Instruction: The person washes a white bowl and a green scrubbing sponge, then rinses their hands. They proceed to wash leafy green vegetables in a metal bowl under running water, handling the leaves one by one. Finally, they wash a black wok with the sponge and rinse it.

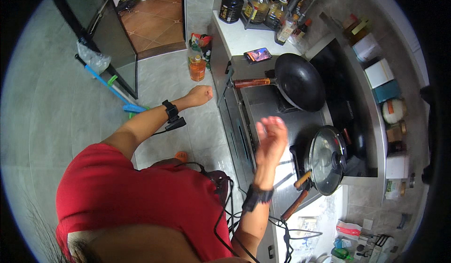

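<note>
My left hand (pixel 199 96) is closed in a fist over the floor beside the cooker's front edge. Nothing shows in it, and a black strapped device (pixel 172 113) circles that wrist. My right hand (pixel 272 139), slightly blurred, hovers palm up over the steel cooktop (pixel 262 102), fingers loosely curled and empty. Another black wrist device (pixel 256 196) sits below it. Beyond my hands, a black wok (pixel 299 82) rests at the far burner, its wooden handle (pixel 252 83) pointing left. To the right of my right hand, a glass lid (pixel 324 160) covers a second pan with a wooden handle (pixel 295 205).
A lit phone (pixel 258 55) lies near the wok. Oil bottles (pixel 230 5) and a rack (pixel 255 25) stand on the far counter. Another oil bottle (pixel 197 68) is on the floor. Black cables (pixel 229 213) hang by my right arm. A glass door (pixel 105 34) stands left.
</note>
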Demonstrator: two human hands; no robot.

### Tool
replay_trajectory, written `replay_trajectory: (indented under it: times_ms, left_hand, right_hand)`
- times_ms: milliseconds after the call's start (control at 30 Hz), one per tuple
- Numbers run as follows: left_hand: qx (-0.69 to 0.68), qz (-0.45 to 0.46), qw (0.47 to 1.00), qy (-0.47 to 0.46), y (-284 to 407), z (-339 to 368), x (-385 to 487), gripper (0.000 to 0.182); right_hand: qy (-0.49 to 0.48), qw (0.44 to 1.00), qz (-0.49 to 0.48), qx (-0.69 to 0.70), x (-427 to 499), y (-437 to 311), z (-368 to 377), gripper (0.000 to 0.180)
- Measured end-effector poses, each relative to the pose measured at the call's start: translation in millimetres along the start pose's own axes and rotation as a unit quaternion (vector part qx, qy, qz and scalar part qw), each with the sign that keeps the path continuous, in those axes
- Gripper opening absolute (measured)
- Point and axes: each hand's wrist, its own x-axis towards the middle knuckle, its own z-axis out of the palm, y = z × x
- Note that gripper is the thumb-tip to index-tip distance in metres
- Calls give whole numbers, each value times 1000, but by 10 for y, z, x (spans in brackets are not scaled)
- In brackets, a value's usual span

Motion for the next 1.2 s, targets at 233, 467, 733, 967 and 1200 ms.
replay_trajectory:
  times_ms: [233, 467, 733, 967, 1200]
  left_hand:
    - [54, 38, 998, -3, 2, 80, 1267, 30]
    - [200, 30, 978, -54, 162, 199, 2759, 44]
    - [207, -1, 971, -115, 488, 460, 4235, 51]
    - [-139, -13, 929, -344, 423, 535, 3560, 21]
    - [-368, -141, 755, -524, 703, 426, 2983, 58]
  right_hand:
    - [34, 970, 211, 118, 1467, 1175, 144, 24]
    - [-49, 977, 177, 108, 1775, 1317, 305, 19]
    - [132, 979, 131, 85, 1808, 1423, 742, 16]
    - [244, 969, 35, -17, 1891, 1348, 987, 9]
    - [238, 967, 43, -79, 1827, 1147, 856, 8]
